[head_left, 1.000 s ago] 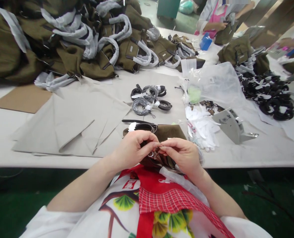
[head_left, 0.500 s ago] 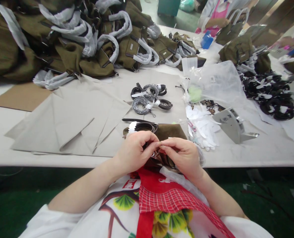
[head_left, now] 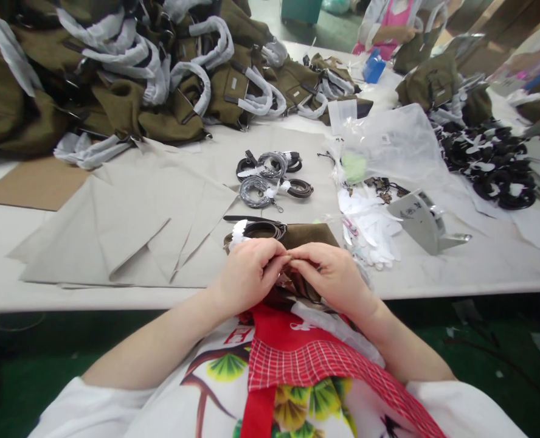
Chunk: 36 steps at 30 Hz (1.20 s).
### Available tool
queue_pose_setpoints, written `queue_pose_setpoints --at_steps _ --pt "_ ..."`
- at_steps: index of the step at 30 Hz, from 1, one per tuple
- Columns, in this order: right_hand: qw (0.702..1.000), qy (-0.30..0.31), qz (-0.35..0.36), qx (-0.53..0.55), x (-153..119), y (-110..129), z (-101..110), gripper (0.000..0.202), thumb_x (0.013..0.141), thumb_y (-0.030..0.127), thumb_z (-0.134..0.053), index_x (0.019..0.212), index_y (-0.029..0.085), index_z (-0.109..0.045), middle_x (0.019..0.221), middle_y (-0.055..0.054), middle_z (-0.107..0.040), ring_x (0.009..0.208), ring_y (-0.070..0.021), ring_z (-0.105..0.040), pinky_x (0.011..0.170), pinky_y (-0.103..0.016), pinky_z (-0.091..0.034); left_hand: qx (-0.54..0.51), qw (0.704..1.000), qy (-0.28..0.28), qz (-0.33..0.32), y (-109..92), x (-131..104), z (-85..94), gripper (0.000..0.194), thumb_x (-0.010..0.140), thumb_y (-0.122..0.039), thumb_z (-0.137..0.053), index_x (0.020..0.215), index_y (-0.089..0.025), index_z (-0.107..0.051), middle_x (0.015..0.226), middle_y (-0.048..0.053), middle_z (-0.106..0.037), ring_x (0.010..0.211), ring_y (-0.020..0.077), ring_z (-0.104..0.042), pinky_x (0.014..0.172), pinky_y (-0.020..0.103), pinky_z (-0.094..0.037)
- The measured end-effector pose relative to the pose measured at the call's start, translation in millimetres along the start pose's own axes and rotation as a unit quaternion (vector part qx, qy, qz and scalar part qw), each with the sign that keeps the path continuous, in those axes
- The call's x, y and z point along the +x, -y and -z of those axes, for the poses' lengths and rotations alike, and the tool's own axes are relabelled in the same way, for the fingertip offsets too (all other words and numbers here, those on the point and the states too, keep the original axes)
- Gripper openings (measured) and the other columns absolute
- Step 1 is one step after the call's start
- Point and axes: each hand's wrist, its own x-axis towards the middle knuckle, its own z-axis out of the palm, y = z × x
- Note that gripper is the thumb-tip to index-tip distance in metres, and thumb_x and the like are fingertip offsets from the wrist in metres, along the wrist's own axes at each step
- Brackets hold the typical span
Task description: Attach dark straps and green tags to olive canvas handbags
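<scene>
My left hand (head_left: 252,271) and my right hand (head_left: 331,274) meet fingertip to fingertip over an olive fabric bag (head_left: 313,234) at the table's front edge. Both pinch closed at the same spot; what lies between the fingers is too small and covered to make out. A coiled dark strap (head_left: 265,229) with a white paper wrap (head_left: 239,231) rests on the bag, just beyond my left hand. The lower part of the bag is hidden by my hands and lies against my red apron (head_left: 297,331).
Several coiled straps (head_left: 254,191) lie ahead on grey sheets (head_left: 101,225). Olive bags with wrapped handles (head_left: 160,91) are heaped at the back left. To the right are white tags (head_left: 368,234), a tape dispenser (head_left: 422,222) and black coils (head_left: 489,161). A co-worker (head_left: 391,30) handles a bag.
The whole view has shifted slightly. My fingertips stay pinched together above the bag, with my right hand's fingers moved a little closer over my left's.
</scene>
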Motion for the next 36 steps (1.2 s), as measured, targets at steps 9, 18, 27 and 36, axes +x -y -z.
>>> queue_pose_setpoints --at_steps 9,18,27,36 --pt "0.956 0.288 -0.036 0.044 -76 -16 100 0.051 0.078 0.049 -0.075 0.116 0.018 -0.065 0.109 -0.011 -0.069 0.095 -0.0226 -0.066 0.082 -0.030 -0.053 -0.005 0.991 0.083 0.108 25 9 19.4 0.023 0.089 -0.037 -0.056 0.079 -0.020 -0.066 0.071 -0.001 -0.068 0.064 0.0142 -0.059 0.062 0.025 -0.041" --pt "0.986 0.161 0.023 0.042 -39 17 123 0.018 0.096 0.030 -0.053 0.097 0.017 -0.065 0.080 -0.001 -0.065 0.070 -0.0123 -0.057 0.065 -0.021 -0.043 0.006 0.980 0.165 -0.107 -2 30 37.6 0.051 0.082 -0.048 -0.064 0.125 -0.021 -0.059 0.130 0.009 -0.062 0.118 0.0270 -0.057 0.102 0.038 -0.043" --pt "0.982 -0.035 0.187 -0.021 93 32 113 0.026 0.087 0.037 -0.064 0.101 0.016 -0.067 0.096 -0.004 -0.068 0.088 -0.0165 -0.061 0.082 -0.030 -0.048 0.077 0.987 0.141 -0.007 33 36 32.3 0.024 0.084 -0.037 -0.063 0.099 -0.019 -0.068 0.103 0.009 -0.072 0.095 0.0264 -0.064 0.085 0.039 -0.051" --pt "0.986 -0.114 -0.118 0.021 67 -97 84 0.045 0.079 0.042 -0.070 0.113 0.012 -0.066 0.117 -0.016 -0.068 0.108 -0.0270 -0.064 0.097 -0.045 -0.049 -0.039 0.969 0.210 0.124 81 25 75.3 0.032 0.084 -0.051 -0.060 0.096 -0.025 -0.074 0.101 0.004 -0.076 0.096 0.0261 -0.066 0.088 0.033 -0.053"
